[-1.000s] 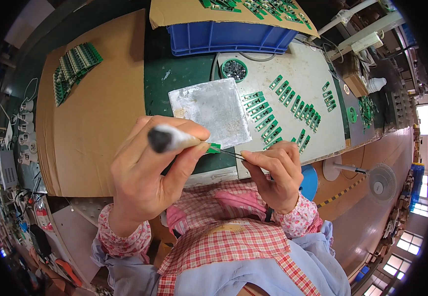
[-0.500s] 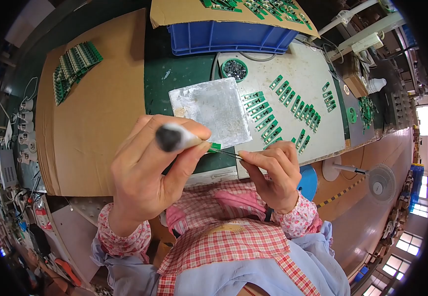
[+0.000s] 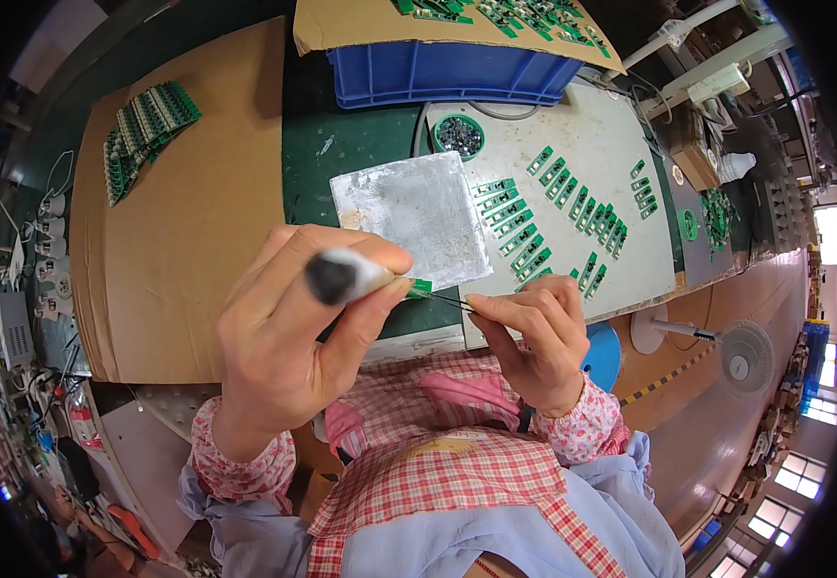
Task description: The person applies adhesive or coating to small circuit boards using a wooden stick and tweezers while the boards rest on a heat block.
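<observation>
My left hand (image 3: 288,328) is closed around a pen-shaped tool (image 3: 370,273) with a white shaft and a blurred black end (image 3: 332,276) pointing up at the camera. Its lower tip is hidden behind the fingers. Right at those fingertips, a small green circuit board (image 3: 422,287) shows in part, overlapping the near edge of a silvery metal plate (image 3: 416,217). From the right, my right hand (image 3: 539,337) pinches a pair of thin metal tweezers (image 3: 449,301) between thumb and fingers. The tweezers' points reach the green board beside my left fingertips.
Rows of green circuit boards (image 3: 510,220) lie on a white board (image 3: 621,272) to the right. Behind the plate stands a round green dish (image 3: 460,137) of small dark parts. A blue crate (image 3: 457,75) is at the back. Cardboard (image 3: 182,260) at left bears stacked boards (image 3: 148,130).
The black end of the tool in my left hand has shifted very slightly. Both hands, the tweezers and the green board otherwise stay in place.
</observation>
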Tool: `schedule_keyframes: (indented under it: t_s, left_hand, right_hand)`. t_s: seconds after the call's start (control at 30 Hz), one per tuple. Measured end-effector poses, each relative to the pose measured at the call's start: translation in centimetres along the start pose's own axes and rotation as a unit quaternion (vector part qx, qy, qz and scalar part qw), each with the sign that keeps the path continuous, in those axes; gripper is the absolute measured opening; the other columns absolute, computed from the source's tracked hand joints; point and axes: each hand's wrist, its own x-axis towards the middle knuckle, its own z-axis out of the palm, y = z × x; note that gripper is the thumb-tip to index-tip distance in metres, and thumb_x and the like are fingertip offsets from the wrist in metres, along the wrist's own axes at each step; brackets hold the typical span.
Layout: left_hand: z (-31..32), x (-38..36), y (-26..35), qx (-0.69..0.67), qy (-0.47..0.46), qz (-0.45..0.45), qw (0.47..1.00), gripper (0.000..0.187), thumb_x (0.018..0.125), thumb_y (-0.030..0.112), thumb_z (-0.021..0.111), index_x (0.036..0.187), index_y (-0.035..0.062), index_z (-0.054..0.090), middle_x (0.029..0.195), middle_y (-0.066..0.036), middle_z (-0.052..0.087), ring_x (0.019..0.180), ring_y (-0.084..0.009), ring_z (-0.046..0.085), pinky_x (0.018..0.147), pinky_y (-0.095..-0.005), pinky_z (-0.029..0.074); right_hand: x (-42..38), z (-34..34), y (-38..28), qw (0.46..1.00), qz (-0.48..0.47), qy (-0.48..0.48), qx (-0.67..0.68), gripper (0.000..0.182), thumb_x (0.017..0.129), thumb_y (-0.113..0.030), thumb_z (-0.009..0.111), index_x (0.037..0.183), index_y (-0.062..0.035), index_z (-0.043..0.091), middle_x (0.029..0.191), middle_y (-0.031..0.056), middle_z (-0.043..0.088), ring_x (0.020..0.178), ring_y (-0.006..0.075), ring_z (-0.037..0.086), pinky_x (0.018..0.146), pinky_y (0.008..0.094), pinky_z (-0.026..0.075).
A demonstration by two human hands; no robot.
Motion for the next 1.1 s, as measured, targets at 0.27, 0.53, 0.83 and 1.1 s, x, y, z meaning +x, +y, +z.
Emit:
schedule_keyframes:
  t_s: [0.27,0.53,0.83,1.1]
  left_hand:
    - [-0.1,0.0,0.1,0.004,-0.005,-0.003,1.0,0.016,0.076,-0.001,0.073,0.091,0.0026,0.067,0.087,-0.008,0.068,0.072,-0.023,0.061,0.062,-0.0305,0.047]
    - [0.0,0.1,0.1,-0.005,-0.003,-0.002,1.0,0.015,0.076,-0.002,0.073,0.09,0.0021,0.067,0.087,-0.008,0.068,0.072,-0.0233,0.061,0.063,-0.0305,0.047]
    - [-0.1,0.2,0.1,0.003,-0.01,0.007,1.0,0.015,0.077,-0.001,0.073,0.09,0.0015,0.067,0.087,-0.008,0.068,0.073,-0.0228,0.061,0.063,-0.0304,0.047]
    - [-0.1,0.3,0.2,-0.012,0.002,0.025,1.0,0.016,0.079,-0.001,0.072,0.094,0.0,0.066,0.088,-0.008,0.069,0.077,-0.0242,0.064,0.067,-0.0313,0.048]
  right_hand:
    - [0.1,0.0,0.0,1.0,0.0,-0.001,0.0,0.041,0.062,0.004,0.081,0.099,-0.0096,0.071,0.076,-0.0017,0.059,0.073,0.0189,0.05,0.068,0.0303,0.04]
    - [0.3,-0.5,-0.4,1.0,0.009,0.018,0.001,0.038,0.061,0.003,0.082,0.096,-0.0091,0.072,0.078,-0.0026,0.061,0.073,0.0174,0.051,0.068,0.0298,0.04]
    - [-0.8,-1.4,-0.7,0.987,0.131,-0.013,0.093,0.034,0.073,0.006,0.074,0.105,-0.0046,0.067,0.091,0.0056,0.067,0.075,0.0226,0.056,0.069,0.0326,0.045]
    - [-2.2,-3.5,-0.8,0.864,0.374,-0.114,0.318,0.02,0.093,-0.003,0.06,0.112,0.0032,0.063,0.093,0.0081,0.068,0.085,0.0141,0.062,0.073,0.0267,0.05]
